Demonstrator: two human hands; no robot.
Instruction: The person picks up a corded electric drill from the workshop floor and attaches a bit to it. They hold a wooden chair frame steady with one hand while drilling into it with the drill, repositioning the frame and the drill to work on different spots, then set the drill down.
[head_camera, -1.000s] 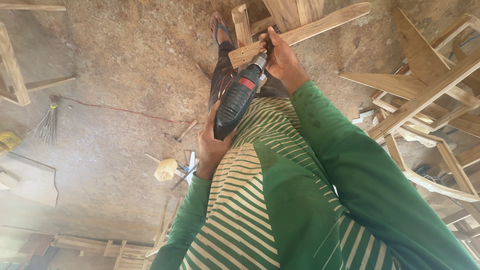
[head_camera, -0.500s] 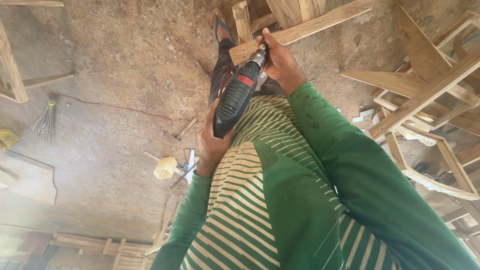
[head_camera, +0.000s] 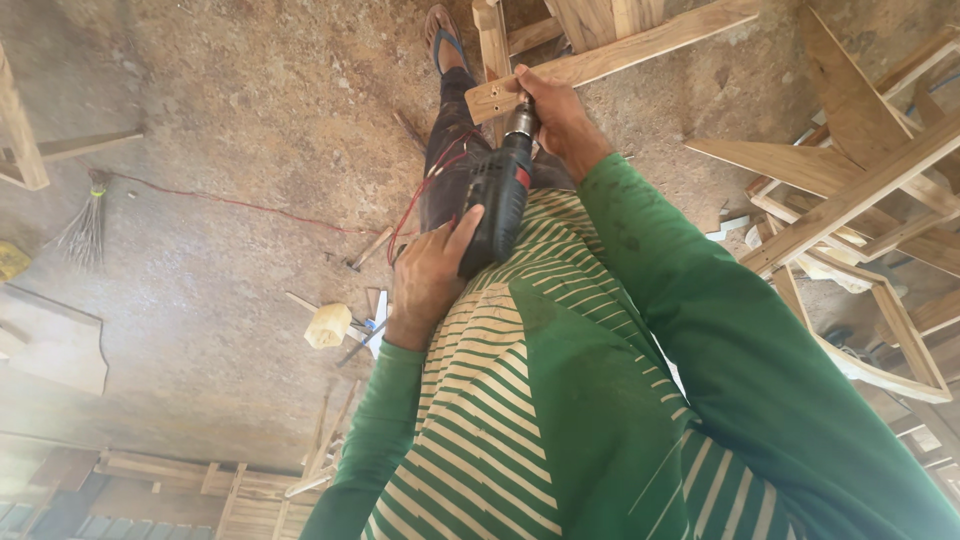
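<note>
Bright daylight; soft shadows; sharp focus; wide-angle edge distortion

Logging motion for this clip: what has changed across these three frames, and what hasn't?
Little moved. The power drill tipped slightly more upright, its tip kept against the wooden slat. The left hand still grips the drill body; the right hand still steadies the slat end. Nothing was picked up or released.

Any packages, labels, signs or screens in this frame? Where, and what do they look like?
Label: small red patch on the side of the dark power drill, near its front end; the left hand grips the drill's rear and the right hand is at its tip, on the wooden slat.
No packages, signs or screens show.
</note>
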